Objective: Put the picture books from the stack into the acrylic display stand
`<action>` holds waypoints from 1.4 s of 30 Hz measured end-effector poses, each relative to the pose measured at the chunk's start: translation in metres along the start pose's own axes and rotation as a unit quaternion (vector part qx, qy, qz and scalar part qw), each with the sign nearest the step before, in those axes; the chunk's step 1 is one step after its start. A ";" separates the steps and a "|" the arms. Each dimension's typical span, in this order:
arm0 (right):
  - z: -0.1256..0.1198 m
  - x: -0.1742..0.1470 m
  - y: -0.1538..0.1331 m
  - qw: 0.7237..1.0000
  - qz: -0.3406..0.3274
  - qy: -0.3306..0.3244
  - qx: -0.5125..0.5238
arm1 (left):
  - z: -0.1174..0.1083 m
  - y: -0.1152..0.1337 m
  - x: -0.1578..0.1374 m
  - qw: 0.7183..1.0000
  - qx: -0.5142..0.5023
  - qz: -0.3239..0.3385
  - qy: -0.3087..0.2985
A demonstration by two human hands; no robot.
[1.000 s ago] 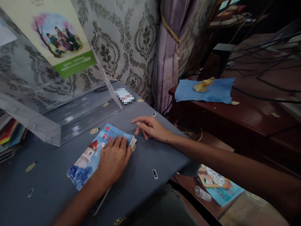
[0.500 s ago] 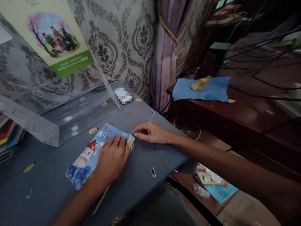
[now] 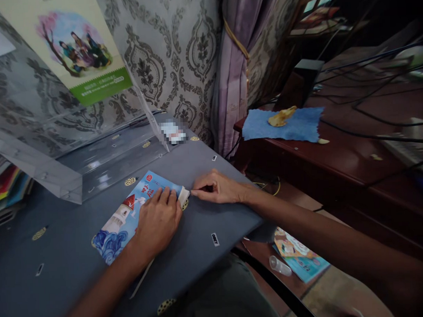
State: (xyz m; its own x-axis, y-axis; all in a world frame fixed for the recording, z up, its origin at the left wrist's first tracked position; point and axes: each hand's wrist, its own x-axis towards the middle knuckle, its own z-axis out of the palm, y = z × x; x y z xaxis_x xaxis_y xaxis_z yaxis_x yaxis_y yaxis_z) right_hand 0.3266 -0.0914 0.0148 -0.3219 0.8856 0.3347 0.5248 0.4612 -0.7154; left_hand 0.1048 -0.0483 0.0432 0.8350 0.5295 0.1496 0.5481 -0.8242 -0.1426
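A blue booklet (image 3: 118,215) with a painted lighthouse, waves and red lettering lies on the grey patterned tabletop. My left hand (image 3: 158,220) rests flat on its cover, fingers stretched over the right half. At the booklet's right end, the page edges and a pale folded strip (image 3: 184,195) stick up a little. Just right of that corner is my right hand (image 3: 219,188), its thumb and index finger pinched together. Whether anything thin is between those fingertips is hidden.
Behind the booklet stands a clear acrylic stand (image 3: 70,184), with a calendar-like card (image 3: 98,91) above. Books (image 3: 9,191) are stacked at far left. A dark red desk (image 3: 277,163) at right bears blue cloth (image 3: 252,124) and cables. Below lie a plastic cup (image 3: 280,265) and more booklets (image 3: 305,261).
My right hand has drawn slightly to the right, away from the booklet's corner. The left hand stays on the cover, and the booklet has barely moved.
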 end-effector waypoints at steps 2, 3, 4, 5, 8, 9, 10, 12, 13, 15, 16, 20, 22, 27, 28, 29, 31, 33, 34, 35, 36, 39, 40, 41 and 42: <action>0.000 0.000 0.000 1.000 0.001 0.008 -0.005 | -0.001 0.000 0.000 1.000 0.000 0.003 -0.005; 0.000 -0.001 0.000 1.000 0.009 0.018 -0.005 | -0.002 0.000 0.000 1.000 -0.001 0.004 -0.007; 0.000 -0.001 -0.001 0.999 0.017 0.027 -0.006 | -0.002 0.000 0.000 1.000 -0.003 0.004 -0.008; 0.000 -0.001 -0.001 0.999 0.019 0.030 -0.007 | -0.002 0.000 0.001 1.000 -0.005 0.003 -0.008; 0.001 0.000 -0.001 1.000 -0.007 0.015 -0.026 | -0.001 0.000 0.000 1.000 -0.009 0.002 -0.001; 0.001 0.000 -0.001 0.999 -0.019 0.009 -0.035 | 0.000 0.000 0.000 1.000 -0.008 0.002 0.002; 0.001 0.000 -0.001 0.999 -0.028 0.008 -0.043 | 0.000 -0.001 0.000 1.000 -0.007 0.003 0.004; 0.000 -0.001 -0.001 0.998 -0.028 0.018 -0.048 | 0.001 -0.001 0.000 1.000 -0.003 0.003 0.008; 0.000 -0.001 -0.002 0.998 -0.023 0.027 -0.046 | 0.002 -0.001 -0.001 1.000 -0.001 0.003 0.009; -0.001 -0.002 -0.003 0.998 -0.010 0.043 -0.034 | 0.002 0.000 -0.001 1.000 0.000 0.002 0.011; -0.001 -0.002 -0.004 0.998 -0.009 0.047 -0.028 | 0.002 0.000 -0.001 1.000 0.001 0.003 0.010; -0.002 -0.001 -0.006 0.998 -0.037 0.036 -0.036 | 0.002 0.000 -0.002 1.000 0.005 0.011 0.004; -0.002 0.000 -0.006 0.997 -0.045 0.040 -0.046 | 0.002 0.000 -0.002 1.000 0.007 0.013 0.003; -0.002 -0.001 -0.005 0.995 -0.056 0.057 -0.057 | 0.002 0.000 -0.003 1.000 0.026 0.014 0.009; -0.002 -0.002 -0.005 0.995 -0.060 0.051 -0.062 | 0.003 0.000 -0.003 0.999 0.029 0.014 0.012; -0.002 -0.002 -0.004 0.995 -0.062 0.043 -0.070 | 0.003 -0.001 -0.003 0.999 0.031 0.015 0.015; -0.001 -0.003 -0.004 0.994 -0.062 0.023 -0.092 | 0.005 -0.001 -0.003 0.999 0.032 0.017 0.018; 0.000 -0.004 -0.004 0.991 -0.061 0.015 -0.114 | 0.006 -0.001 -0.003 0.999 0.032 0.018 0.020; 0.000 -0.005 -0.004 0.990 -0.063 0.015 -0.122 | 0.006 0.000 -0.004 0.999 0.031 0.020 0.022; 0.001 -0.005 -0.004 0.989 -0.067 0.015 -0.129 | 0.006 0.000 -0.004 0.999 0.030 0.021 0.024; 0.001 -0.005 -0.004 0.988 -0.072 0.016 -0.137 | 0.006 0.000 -0.004 0.999 0.029 0.022 0.026; 0.002 -0.006 -0.004 0.985 -0.081 0.016 -0.154 | 0.007 0.000 -0.005 0.999 0.023 0.022 0.029; 0.002 -0.007 -0.004 0.984 -0.084 0.017 -0.158 | 0.007 0.000 -0.006 0.999 0.019 0.022 0.031; 0.002 -0.007 -0.004 0.983 -0.088 0.017 -0.160 | 0.008 0.000 -0.006 0.999 0.014 0.027 0.033; 0.002 -0.007 -0.004 0.983 -0.092 0.018 -0.160 | 0.009 0.000 -0.007 0.999 0.007 0.036 0.036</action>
State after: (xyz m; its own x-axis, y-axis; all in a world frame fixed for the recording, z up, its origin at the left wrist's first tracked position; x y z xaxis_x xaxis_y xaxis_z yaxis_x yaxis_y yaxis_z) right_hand 0.3247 -0.0994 0.0141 -0.4099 0.7845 0.4653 0.6826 0.6022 -0.4140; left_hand 0.0993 -0.0498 0.0333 0.8668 0.4534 0.2076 0.4882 -0.8563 -0.1685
